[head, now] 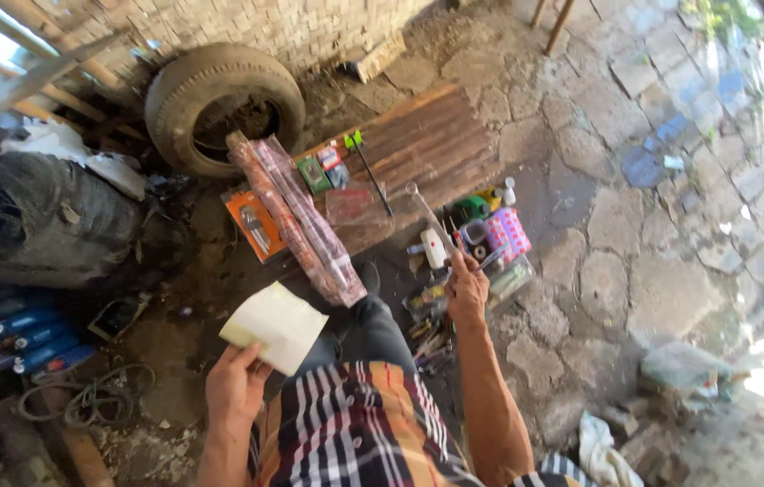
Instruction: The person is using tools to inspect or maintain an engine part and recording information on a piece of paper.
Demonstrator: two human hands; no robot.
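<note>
While the left hand (236, 390) pinches a pale yellow sheet (276, 326) by its near corner, thumb on top and fingers beneath, the right hand (466, 290) is clenched around a thin metal tool (424, 209) that rises from its fingers toward the wooden board (427, 144). The sheet looks light and limp, something like sandpaper or card; held by one corner it will likely droop or flap, so a hold nearer its middle, or along one edge with several fingers, would steady it. It sits in the air above the person's dark trouser leg (373, 329), well apart from the board. The metal tool appears stiff, slim and smooth, perhaps a wrench or a rod; its far end is too blurred to name. I judge it light enough for one hand, yet apt to twist if gripped only at its tail, so a hold closer to its balance point would serve better.

Just beside the right hand lie a small white bottle (434, 247) and a clutter of small tools (490, 239). On the board rest a long plastic-wrapped bundle (296, 216), an orange blister pack (254, 225) and a green-handled screwdriver (366, 167). An old tyre (224, 106) leans by the brick wall beyond.
</note>
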